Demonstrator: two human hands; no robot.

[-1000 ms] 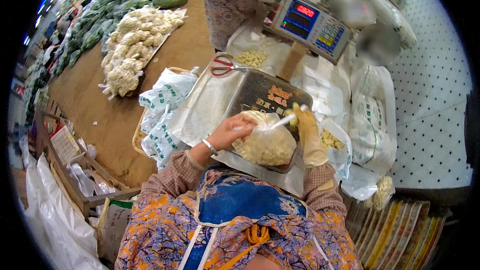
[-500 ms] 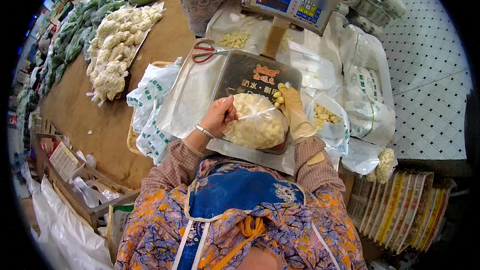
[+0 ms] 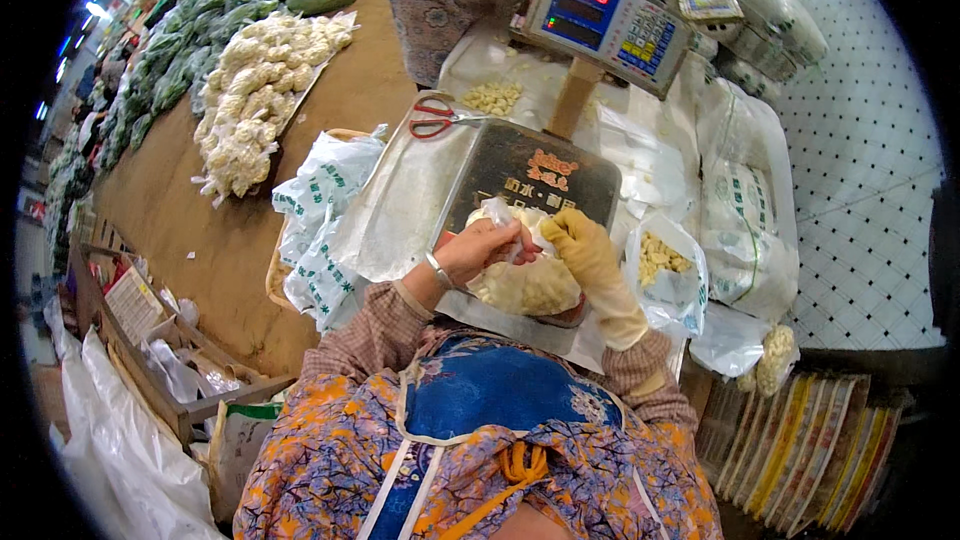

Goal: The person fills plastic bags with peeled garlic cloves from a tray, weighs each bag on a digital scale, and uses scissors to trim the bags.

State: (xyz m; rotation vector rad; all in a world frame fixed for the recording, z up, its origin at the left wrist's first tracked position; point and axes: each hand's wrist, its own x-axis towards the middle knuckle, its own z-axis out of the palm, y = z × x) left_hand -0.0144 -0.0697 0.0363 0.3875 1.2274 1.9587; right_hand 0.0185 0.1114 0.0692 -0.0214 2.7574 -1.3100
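A clear plastic bag (image 3: 525,287) of pale peeled garlic cloves rests on the near part of the dark platform (image 3: 530,162) of a weighing scale. My bare left hand (image 3: 485,248), a silver bangle at its wrist, is closed on the gathered plastic at the bag's top. My right hand (image 3: 578,245), in a yellowish glove, is closed at the right side of the bag's mouth, its fingers curled against the plastic. Whether cloves are inside that glove is hidden. The scale's lit display (image 3: 588,5) stands on a post beyond the platform.
Red-handled scissors (image 3: 435,117) and loose cloves (image 3: 492,97) lie beyond the platform. At right stands an open white bag of cloves (image 3: 662,258), beside a wrapped bundle (image 3: 745,210). White printed bags (image 3: 325,210) fill a basket at left. Filled net bags (image 3: 255,90) lie on the floor.
The bag's top is now pulled up between both hands. My right hand has closed at its mouth; the cloves seen in its fingers earlier no longer show. The display reading has changed.
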